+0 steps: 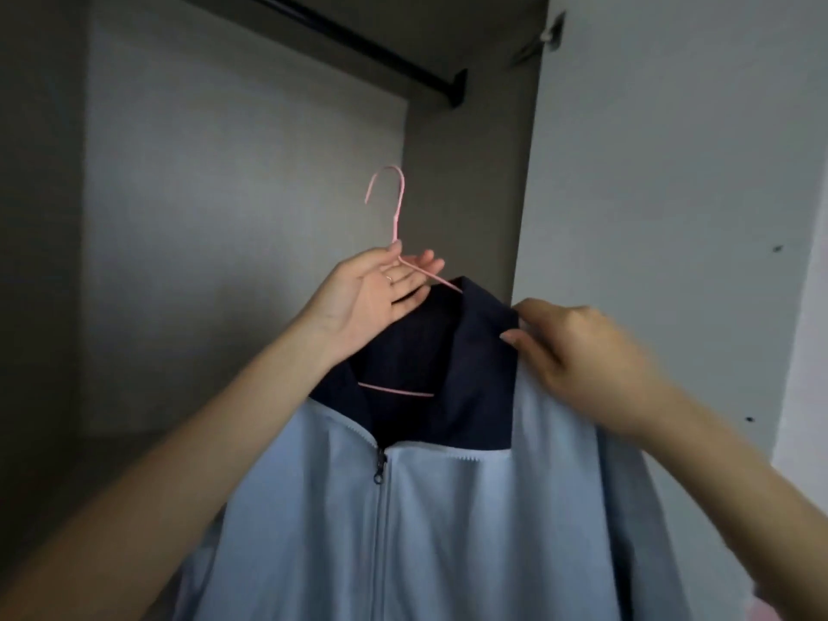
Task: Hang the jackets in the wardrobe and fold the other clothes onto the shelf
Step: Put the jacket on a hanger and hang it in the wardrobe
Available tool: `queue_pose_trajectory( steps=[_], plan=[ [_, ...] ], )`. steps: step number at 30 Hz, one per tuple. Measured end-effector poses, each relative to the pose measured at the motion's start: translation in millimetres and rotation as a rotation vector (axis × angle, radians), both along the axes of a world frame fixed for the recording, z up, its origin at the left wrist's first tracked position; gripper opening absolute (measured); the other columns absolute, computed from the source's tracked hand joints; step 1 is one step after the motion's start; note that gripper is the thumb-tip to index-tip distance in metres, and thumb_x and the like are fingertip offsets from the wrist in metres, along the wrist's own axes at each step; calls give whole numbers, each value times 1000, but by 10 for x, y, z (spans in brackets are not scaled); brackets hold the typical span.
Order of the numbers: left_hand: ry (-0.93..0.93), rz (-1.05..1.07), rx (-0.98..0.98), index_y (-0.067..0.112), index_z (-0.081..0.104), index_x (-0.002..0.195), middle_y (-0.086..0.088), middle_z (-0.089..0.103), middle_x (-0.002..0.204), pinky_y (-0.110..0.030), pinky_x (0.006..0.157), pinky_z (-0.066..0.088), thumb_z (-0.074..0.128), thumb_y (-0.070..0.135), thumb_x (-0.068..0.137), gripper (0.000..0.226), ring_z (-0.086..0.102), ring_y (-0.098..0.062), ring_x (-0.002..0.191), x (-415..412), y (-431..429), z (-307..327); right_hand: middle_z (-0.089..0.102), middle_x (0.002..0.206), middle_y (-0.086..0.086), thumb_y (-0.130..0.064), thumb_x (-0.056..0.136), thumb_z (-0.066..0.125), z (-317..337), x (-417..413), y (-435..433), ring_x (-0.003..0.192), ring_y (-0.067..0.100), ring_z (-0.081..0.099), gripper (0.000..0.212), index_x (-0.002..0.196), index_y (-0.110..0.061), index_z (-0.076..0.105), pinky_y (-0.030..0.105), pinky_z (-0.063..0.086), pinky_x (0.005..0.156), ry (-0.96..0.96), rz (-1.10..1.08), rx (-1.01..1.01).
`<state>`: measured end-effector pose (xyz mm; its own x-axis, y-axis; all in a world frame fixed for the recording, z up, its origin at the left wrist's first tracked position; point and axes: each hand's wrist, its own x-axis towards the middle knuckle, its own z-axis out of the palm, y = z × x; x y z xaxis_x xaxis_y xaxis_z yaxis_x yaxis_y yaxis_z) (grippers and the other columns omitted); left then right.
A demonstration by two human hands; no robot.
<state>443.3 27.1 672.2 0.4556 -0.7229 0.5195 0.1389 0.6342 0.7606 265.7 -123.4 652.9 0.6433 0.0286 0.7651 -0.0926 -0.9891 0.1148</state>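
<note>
A light blue jacket (448,531) with a dark navy collar and a front zip hangs on a thin pink wire hanger (396,208) in front of me. My left hand (372,298) holds the hanger just below its hook, palm up, fingers loosely curled round the wire. My right hand (578,356) pinches the navy collar at the jacket's right shoulder. The hanger's hook points up and left, well below the dark wardrobe rail (358,42). The hanger's lower bar shows inside the collar.
The open wardrobe has a grey back wall (224,195) and a grey side panel (470,195) on the right. A pale door or wall (672,172) with a metal hinge (551,35) stands further right.
</note>
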Motion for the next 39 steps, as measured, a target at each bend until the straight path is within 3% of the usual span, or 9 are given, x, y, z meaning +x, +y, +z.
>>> queue_pose_trajectory(
  steps=[3, 9, 13, 19, 23, 29, 31, 35, 39],
  plan=[
    [-83, 27, -6, 14, 51, 84, -3, 64, 91, -27, 86, 49, 51, 19, 86, 6, 65, -12, 93, 300, -131, 500, 61, 85, 15, -35, 96, 41, 473, 293, 28, 83, 39, 58, 22, 91, -15, 45, 39, 41, 63, -32, -123, -88],
    [-220, 136, 83, 13, 56, 86, 1, 67, 83, -23, 81, 46, 45, 15, 95, 14, 61, -7, 86, 956, -230, 1061, 59, 86, 13, -30, 99, 44, 1160, 895, -25, 92, 34, 56, 21, 82, -18, 40, 35, 35, 67, 109, -189, -80],
    [-269, 129, 118, 13, 56, 83, 0, 67, 83, -22, 76, 46, 47, 12, 93, 14, 63, -6, 80, 1321, -280, 1335, 57, 77, 9, -23, 99, 46, 1320, 1311, -227, 78, 30, 55, 22, 78, -17, 46, 33, 30, 63, -37, -118, -94],
    [-333, 130, -22, 10, 55, 82, -6, 65, 104, -26, 76, 56, 41, 6, 94, 19, 63, -13, 102, 1626, -465, 1725, 51, 62, -5, -21, 96, 54, 1740, 1789, -639, 70, 20, 51, 32, 64, -23, 49, 28, 31, 63, -235, -15, 149],
    [-559, 421, 41, 11, 57, 107, -6, 67, 106, -23, 65, 58, 47, 4, 95, 17, 65, -12, 97, 1811, -406, 1892, 66, 85, 14, -21, 94, 58, 2140, 1957, -766, 92, 30, 61, 18, 79, -13, 63, 30, 38, 70, -362, -101, 154],
    [-960, 744, 152, 8, 64, 103, -1, 66, 85, -12, 58, 48, 45, 0, 93, 23, 62, -2, 73, 1896, -136, 1870, 67, 110, 18, -18, 94, 56, 2704, 2323, -823, 105, 35, 59, 20, 99, -7, 71, 30, 42, 75, -545, -193, 224],
    [-1023, 781, 170, 10, 66, 97, 0, 66, 81, -14, 61, 47, 47, 0, 92, 21, 61, -5, 76, 1929, -87, 1820, 66, 112, 19, -17, 93, 56, 2877, 2486, -791, 105, 35, 59, 21, 100, -5, 71, 36, 47, 83, -608, -183, 254],
    [-1065, 849, 176, 12, 68, 93, 3, 66, 72, -16, 62, 44, 48, -1, 90, 23, 60, 0, 67, 2076, -22, 1765, 66, 106, 20, -19, 92, 56, 3150, 2861, -567, 99, 35, 61, 22, 98, -2, 70, 32, 43, 71, -673, -132, 258],
    [-1116, 931, 217, 14, 68, 89, 4, 67, 70, -16, 61, 45, 46, 1, 90, 25, 61, 1, 65, 2272, 39, 1760, 64, 114, 19, -17, 92, 56, 3254, 3379, -202, 106, 36, 60, 25, 108, -2, 67, 32, 41, 73, -678, -96, 245]
  ],
)
